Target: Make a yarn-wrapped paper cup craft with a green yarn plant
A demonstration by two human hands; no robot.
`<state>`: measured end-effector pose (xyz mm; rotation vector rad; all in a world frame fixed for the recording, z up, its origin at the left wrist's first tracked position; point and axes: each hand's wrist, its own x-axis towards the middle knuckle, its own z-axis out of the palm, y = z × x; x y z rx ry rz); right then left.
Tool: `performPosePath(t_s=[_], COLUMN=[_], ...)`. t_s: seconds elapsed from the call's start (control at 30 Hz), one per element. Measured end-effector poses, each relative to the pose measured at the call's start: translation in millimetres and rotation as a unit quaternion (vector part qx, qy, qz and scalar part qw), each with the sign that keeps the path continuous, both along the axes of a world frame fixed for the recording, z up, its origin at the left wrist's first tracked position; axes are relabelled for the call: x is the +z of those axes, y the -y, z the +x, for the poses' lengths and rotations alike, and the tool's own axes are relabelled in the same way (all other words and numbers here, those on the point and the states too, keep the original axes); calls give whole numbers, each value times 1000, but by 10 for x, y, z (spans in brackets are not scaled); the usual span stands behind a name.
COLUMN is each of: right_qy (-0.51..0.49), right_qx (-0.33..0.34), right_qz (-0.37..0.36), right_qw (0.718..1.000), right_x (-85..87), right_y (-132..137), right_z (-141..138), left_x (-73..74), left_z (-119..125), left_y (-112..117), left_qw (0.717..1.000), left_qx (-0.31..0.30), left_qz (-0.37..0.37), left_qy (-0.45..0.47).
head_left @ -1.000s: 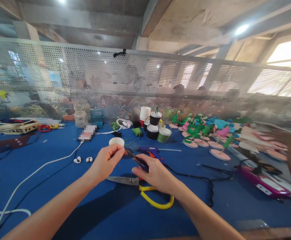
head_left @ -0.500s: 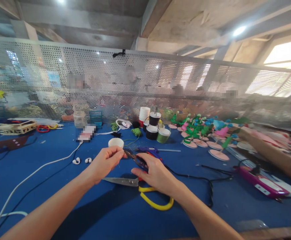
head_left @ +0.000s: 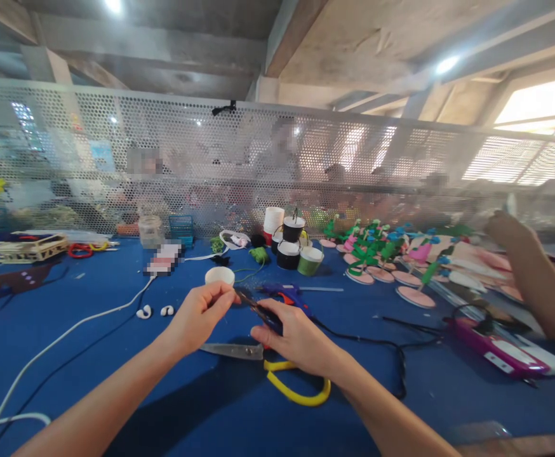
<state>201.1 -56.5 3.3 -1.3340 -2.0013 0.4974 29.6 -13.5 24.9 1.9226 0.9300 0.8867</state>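
Observation:
My right hand [head_left: 299, 333] is closed around dark-handled pliers [head_left: 253, 304], whose tips point toward my left hand. With thumb and forefinger pinched together, my left hand [head_left: 204, 314] meets the tips; whatever lies between the fingers is too small to make out. Just behind my left hand stands a small white cup [head_left: 220, 276], partly hidden by the fingers. Below my right hand, yellow-handled scissors [head_left: 299, 393] lie on the blue table, their blade [head_left: 232, 350] pointing left. Behind the same hand rests a blue glue gun [head_left: 287, 293], partly covered.
Small black and green buckets [head_left: 310, 260] stand behind, beside stacked white cups [head_left: 274, 221]. Green felt figures on pink discs [head_left: 415, 296] fill the back right. Another person's arm [head_left: 537, 273] reaches in there. A purple power strip [head_left: 501, 352], phone [head_left: 164, 259] and white cable [head_left: 82, 320] lie about.
Another person's arm has come in at the right, over the cardboard box area. The pliers' handles look closer together. My hands stay almost in place.

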Motion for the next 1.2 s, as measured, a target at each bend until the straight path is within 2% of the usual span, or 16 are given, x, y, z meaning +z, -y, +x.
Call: performPosePath(t_s=[0.13,0.27,0.43,0.63,0.7,0.77,0.8,0.87,0.93,1.03,1.13,1.2], right_qy=[-4,-5,-18,-9,3,18,26,43,62,86,92,83], right_qx=[1,2,8,-13,-23,-29,-28,-18,-3,7,10,7], right_qz=[-6,-15,-35,-52,-32,6,29,76,111,137,139,134], right_qw=[1000,1000,999,999,999,999,999,996,992,987,986,987], right_x=[15,31,-11,-40,-35,-33,-35,-46,-59,-68,-56,-43], right_y=[3,16,19,27,26,18,12,-2,-14,-20,-19,-19], right_z=[7,0,-4,-15,-14,-8,-3,10,25,43,51,55], left_x=[4,10,-4,-18,17,70,97,136,146,117,84,78], left_z=[-3,-5,-8,18,2,-41,-69,-129,-174,-196,-172,-139], left_y=[-5,3,25,55,45,24,10,-18,-43,-61,-46,-20], left_qw=[1000,1000,998,980,988,998,994,963,926,905,915,931], left_qx=[-12,-7,12,59,47,-3,-41,-122,-185,-217,-205,-188], left_qz=[-27,-15,62,159,116,-12,-97,-241,-328,-362,-343,-308], left_qy=[6,-2,-27,-102,-90,-60,-37,8,33,45,54,51])
